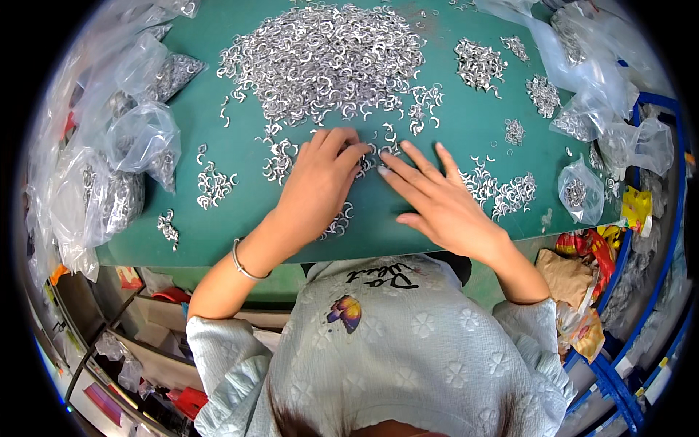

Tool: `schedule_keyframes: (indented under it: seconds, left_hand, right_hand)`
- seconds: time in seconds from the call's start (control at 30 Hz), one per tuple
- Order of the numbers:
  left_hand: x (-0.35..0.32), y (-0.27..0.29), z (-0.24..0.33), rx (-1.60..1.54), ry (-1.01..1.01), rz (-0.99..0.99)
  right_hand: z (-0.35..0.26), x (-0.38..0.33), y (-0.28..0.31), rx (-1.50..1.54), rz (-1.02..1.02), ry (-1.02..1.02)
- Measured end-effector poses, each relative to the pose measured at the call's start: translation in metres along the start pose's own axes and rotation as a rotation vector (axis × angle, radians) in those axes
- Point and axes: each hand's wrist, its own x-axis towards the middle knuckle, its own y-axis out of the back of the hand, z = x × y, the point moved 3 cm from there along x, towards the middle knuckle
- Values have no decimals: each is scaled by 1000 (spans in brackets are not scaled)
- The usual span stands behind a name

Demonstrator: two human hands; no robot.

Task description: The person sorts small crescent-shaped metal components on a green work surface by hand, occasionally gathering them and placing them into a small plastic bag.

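A large heap of small silvery crescent-shaped metal pieces (328,62) covers the far middle of the green tabletop. Just on the near side of it, my left hand (320,171) has its fingers bent down and closed over a few loose crescents (364,166); whether any are gripped is hidden under the fingers. My right hand (440,200) lies palm down with fingers spread, fingertips close to those same crescents. Small clusters of crescents lie beside the hands: one left of my left hand (277,162), one partly under its wrist (339,221), and one right of my right hand (510,193).
Clear plastic bags filled with pieces (120,197) crowd the table's left edge; more bags (582,109) line the right. A small open bag (581,193) sits at the near right corner. Separate little piles (479,64) dot the right side. Blue racking (666,240) stands beyond.
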Motion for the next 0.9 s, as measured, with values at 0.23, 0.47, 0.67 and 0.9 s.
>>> schedule_keyframes:
  seconds: [0.23, 0.47, 0.67, 0.9]
  left_hand:
    - [-19, 5, 5, 120, 19, 17]
    - [-24, 5, 0, 111, 35, 46]
    - [-26, 3, 9, 185, -3, 34]
    - [-38, 7, 5, 51, 111, 89]
  right_hand:
    - [-8, -12, -9, 51, 69, -32]
    - [-12, -12, -5, 96, 101, -24]
    - [-2, 4, 8, 48, 202, -39]
    - [-9, -10, 8, 40, 153, -20]
